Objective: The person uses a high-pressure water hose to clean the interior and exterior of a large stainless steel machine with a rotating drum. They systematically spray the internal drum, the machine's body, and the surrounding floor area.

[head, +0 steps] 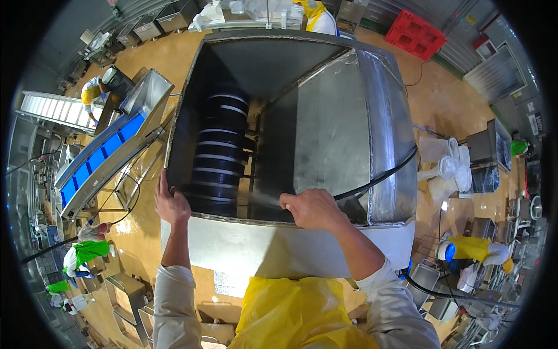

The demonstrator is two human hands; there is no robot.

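A large open stainless-steel hopper (pixel 331 126) stands right before me. In its left part lies a dark, ribbed cylindrical part (pixel 220 157) with pale bands across it. My right hand (pixel 314 209) grips the end of a black hose (pixel 379 174) above the hopper's near side, hiding the tip. A blurred spray of water (pixel 266 199) leaves it leftward, towards the near end of the banded part. At the near left corner, my left hand (pixel 173 203) holds the rim, fingers along the outside and thumb inwards.
The hose trails over the hopper's right wall. A blue-belted inclined conveyor (pixel 102 159) stands to the left. Clear plastic bags (pixel 447 161) and metal bins are on the right; a red plastic pallet (pixel 416 35) stands far right. Several people work around the wet-looking floor (pixel 141 192).
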